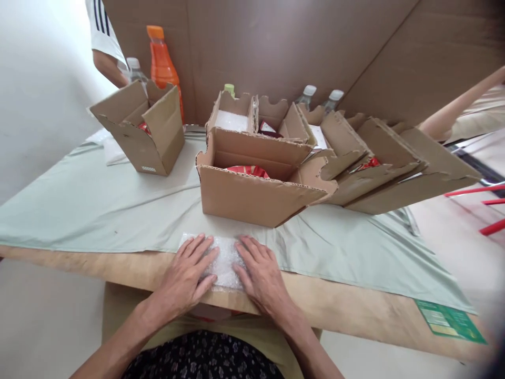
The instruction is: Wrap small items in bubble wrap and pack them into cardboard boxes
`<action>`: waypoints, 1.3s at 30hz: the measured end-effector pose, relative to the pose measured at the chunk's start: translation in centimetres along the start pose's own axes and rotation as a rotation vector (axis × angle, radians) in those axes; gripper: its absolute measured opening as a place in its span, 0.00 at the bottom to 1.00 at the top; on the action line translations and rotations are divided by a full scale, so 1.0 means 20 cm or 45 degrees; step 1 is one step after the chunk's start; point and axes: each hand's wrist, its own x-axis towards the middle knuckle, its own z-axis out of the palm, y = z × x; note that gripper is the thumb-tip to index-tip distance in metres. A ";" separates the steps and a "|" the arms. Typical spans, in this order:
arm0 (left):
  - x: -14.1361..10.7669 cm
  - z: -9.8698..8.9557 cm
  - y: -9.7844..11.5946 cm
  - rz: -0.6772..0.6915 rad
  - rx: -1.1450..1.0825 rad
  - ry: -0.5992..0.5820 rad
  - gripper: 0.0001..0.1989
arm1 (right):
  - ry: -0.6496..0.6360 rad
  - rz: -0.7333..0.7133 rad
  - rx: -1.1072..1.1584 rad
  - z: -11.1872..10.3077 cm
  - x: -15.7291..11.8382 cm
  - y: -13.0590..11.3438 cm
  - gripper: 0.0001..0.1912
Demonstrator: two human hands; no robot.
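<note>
A sheet of bubble wrap (225,260) lies flat at the table's front edge. My left hand (189,268) rests on its left side, palm down with the fingers stretched out. On the right side of the wrap lies my right hand (260,271), also flat with its fingers extended. Whether anything is inside the wrap cannot be made out. Just beyond both hands stands an open cardboard box (240,195) with a red packet (250,171) in it.
Several open cardboard boxes (382,173) stand in a row behind, leaning rightward. Another box (150,142) is at left, near an orange bottle (161,63). A green cloth (79,210) covers the table. A co-worker's arm (106,66) shows at back left, another person's arm (461,105) at right.
</note>
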 end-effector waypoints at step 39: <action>-0.01 -0.08 -0.01 -0.079 -0.285 0.054 0.15 | 0.092 0.058 0.235 -0.13 -0.22 0.15 0.15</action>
